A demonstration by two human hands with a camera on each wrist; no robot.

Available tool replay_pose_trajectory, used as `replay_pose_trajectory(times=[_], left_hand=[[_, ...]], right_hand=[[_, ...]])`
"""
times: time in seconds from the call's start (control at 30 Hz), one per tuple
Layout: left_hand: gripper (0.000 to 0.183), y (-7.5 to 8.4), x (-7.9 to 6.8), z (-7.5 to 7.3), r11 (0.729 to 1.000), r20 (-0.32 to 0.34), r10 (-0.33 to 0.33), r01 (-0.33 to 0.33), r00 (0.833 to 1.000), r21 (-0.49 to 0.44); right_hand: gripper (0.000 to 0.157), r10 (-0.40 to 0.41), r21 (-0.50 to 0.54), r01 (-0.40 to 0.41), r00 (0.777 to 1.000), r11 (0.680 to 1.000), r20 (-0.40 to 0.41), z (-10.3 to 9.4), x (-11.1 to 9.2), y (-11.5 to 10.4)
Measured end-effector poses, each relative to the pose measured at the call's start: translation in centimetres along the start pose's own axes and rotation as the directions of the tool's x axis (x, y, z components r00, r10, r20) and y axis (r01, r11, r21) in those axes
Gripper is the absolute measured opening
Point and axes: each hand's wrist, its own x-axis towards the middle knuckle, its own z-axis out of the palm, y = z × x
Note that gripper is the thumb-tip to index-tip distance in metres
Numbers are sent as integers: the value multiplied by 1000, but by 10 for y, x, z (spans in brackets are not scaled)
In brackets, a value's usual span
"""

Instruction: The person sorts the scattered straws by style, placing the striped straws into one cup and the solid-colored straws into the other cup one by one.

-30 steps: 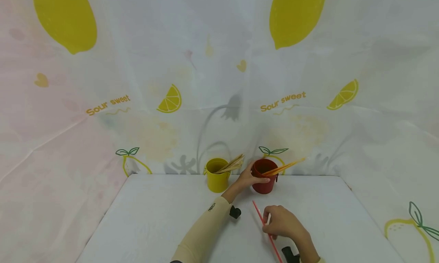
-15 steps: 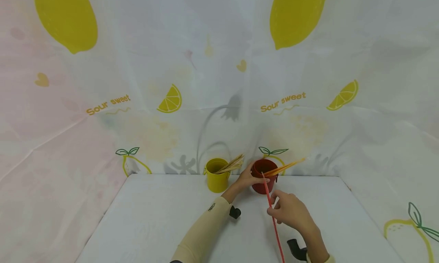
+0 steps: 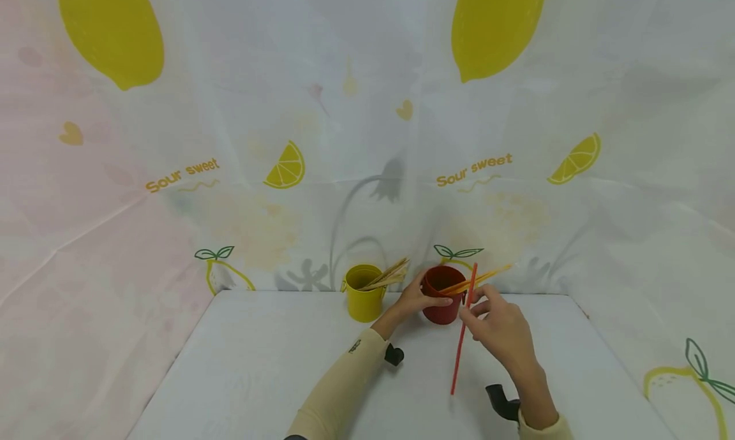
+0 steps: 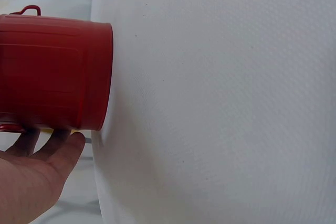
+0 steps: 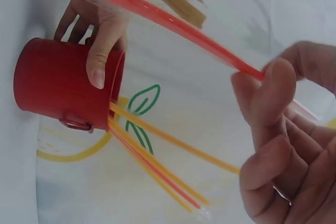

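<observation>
My left hand [image 3: 409, 303] holds a small red bucket [image 4: 52, 72] upright at the table's back edge. Its thumb lies along the front and its other fingers reach round the left side. Several orange straws and a red one [image 5: 173, 141] lean out of the bucket's mouth. Just to the right of the bucket, my right hand [image 3: 508, 331] pinches a long red straw [image 3: 459, 354] between thumb and fingers. In the right wrist view the held straw shows a clear wrapper. It slants above the table, apart from the bucket as far as I can tell.
A yellow bucket [image 3: 363, 307] stands left of the red one, with thin paper-wrapped sticks [image 3: 389, 277] leaning out to the right. Behind both hangs a lemon-printed cloth [image 3: 367, 140]. The white table [image 3: 258, 363] spreads in front.
My right hand has risen from near the tabletop toward the back, bringing the red straw beside the red bucket and turning it steeper. The left hand keeps its hold on the bucket.
</observation>
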Motion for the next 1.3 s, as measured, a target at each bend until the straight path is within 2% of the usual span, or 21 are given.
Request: replay_pose_trajectory(times=[0.17, 0.37, 0.7, 1.07, 1.3], left_hand=[[73, -1, 1, 0, 1000, -4, -15, 15, 1000, -1], [74, -2, 1, 1, 1000, 0, -24, 24, 1000, -3], [74, 0, 0, 0, 999, -10, -34, 34, 999, -14], [74, 0, 1, -1, 999, 6, -33, 33, 999, -22], [75, -1, 1, 0, 999, 1, -40, 40, 999, -24]], right_hand=[[21, -15, 20, 18, 988, 1000, -155, 0, 1, -3], [21, -63, 10, 68, 958, 998, -281, -3, 6, -6], [21, -115, 12, 131, 905, 991, -411, -12, 15, -8], [26, -107, 87, 187, 821, 978, -561, -12, 17, -8], [26, -123, 42, 190, 773, 981, -622, -4, 16, -9]])
